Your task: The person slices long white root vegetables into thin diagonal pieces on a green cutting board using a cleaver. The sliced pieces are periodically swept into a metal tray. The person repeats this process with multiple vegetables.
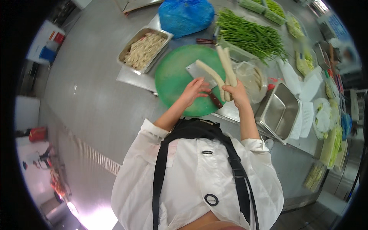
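My right hand (238,94) is closed around the lower ends of several long, pale, peeled-looking stalks (227,63); I cannot tell their exact kind. One of them bends away to the left, and the others point up and away from me. Over the round green chopping board (172,76) my left hand (194,92) is held with its fingers apart and nothing in it. A cleaver (215,99) lies on the board between my hands, its brown handle toward me. The left fingers and the stalks partly hide its blade.
Left of the board stands a metal pan (124,57) of pale chopped pieces. Behind are a blue plastic bag (186,17) and a heap of long green stalks (249,34). At right are a clear plastic bag (249,74), a deep steel pan (280,109) and white cloths (306,90).
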`<act>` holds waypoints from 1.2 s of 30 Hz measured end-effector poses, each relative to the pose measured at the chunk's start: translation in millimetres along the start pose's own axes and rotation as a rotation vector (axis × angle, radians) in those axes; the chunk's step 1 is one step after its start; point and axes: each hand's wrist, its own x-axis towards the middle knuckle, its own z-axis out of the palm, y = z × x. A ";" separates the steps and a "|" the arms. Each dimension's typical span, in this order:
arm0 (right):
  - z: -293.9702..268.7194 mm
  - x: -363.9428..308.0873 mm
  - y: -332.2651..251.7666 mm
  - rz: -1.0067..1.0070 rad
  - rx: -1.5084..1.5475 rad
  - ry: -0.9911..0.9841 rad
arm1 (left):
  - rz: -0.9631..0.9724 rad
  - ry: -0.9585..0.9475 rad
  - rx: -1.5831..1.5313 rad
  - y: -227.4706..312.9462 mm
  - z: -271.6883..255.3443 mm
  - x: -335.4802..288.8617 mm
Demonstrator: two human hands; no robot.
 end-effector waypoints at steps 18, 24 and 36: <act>79.1 72.7 146.9 -0.067 -0.672 -0.118 | 0.005 0.564 1.097 -68.5 -157.0 -24.6; 37.5 16.2 147.2 -0.241 -1.059 0.095 | 0.644 0.351 1.582 -42.8 -138.8 -11.5; 28.3 20.8 149.0 0.003 -0.727 0.064 | 0.715 -0.012 1.735 -56.6 -135.8 -3.1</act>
